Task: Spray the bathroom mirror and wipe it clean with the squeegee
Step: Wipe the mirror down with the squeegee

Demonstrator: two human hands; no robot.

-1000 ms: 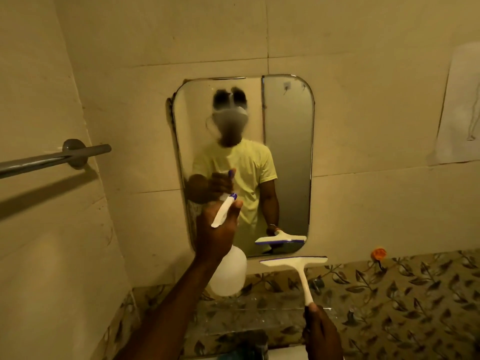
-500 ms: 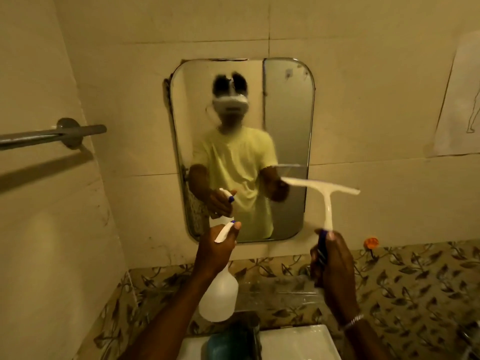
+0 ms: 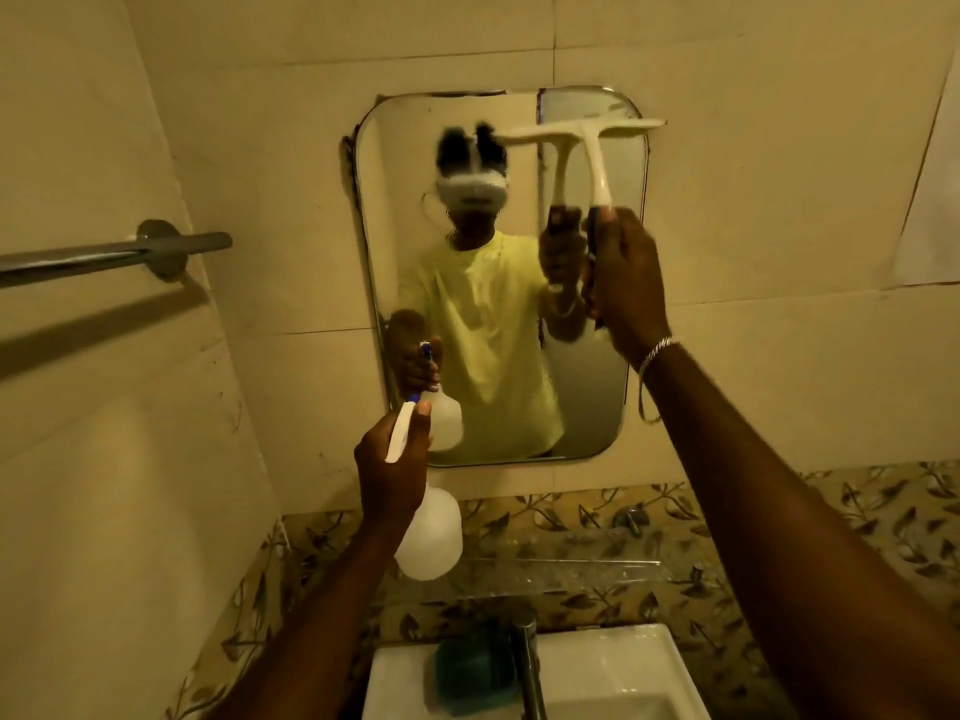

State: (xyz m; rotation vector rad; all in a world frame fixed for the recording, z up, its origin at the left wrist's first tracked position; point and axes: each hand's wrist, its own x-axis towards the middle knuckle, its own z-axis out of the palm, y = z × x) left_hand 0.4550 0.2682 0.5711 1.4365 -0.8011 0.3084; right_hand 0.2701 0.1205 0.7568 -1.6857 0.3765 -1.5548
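Note:
A rounded rectangular mirror (image 3: 498, 366) hangs on the tiled wall ahead and reflects a person in a yellow shirt. My right hand (image 3: 626, 283) grips the dark handle of a white squeegee (image 3: 592, 148); its blade lies level across the mirror's top right corner, at or against the glass. My left hand (image 3: 392, 472) holds a white spray bottle (image 3: 431, 537) by its neck, just below the mirror's lower left corner, with the nozzle pointing up toward the glass.
A metal towel bar (image 3: 104, 254) juts from the left wall. Below are a white sink (image 3: 597, 672) with a tap (image 3: 527, 662) and a teal item (image 3: 467, 672) on its rim. A glass shelf (image 3: 561, 569) runs under the mirror. Paper (image 3: 930, 200) hangs at right.
My right hand has lifted the squeegee from below the mirror up to its top right corner. My left hand has lowered the spray bottle slightly.

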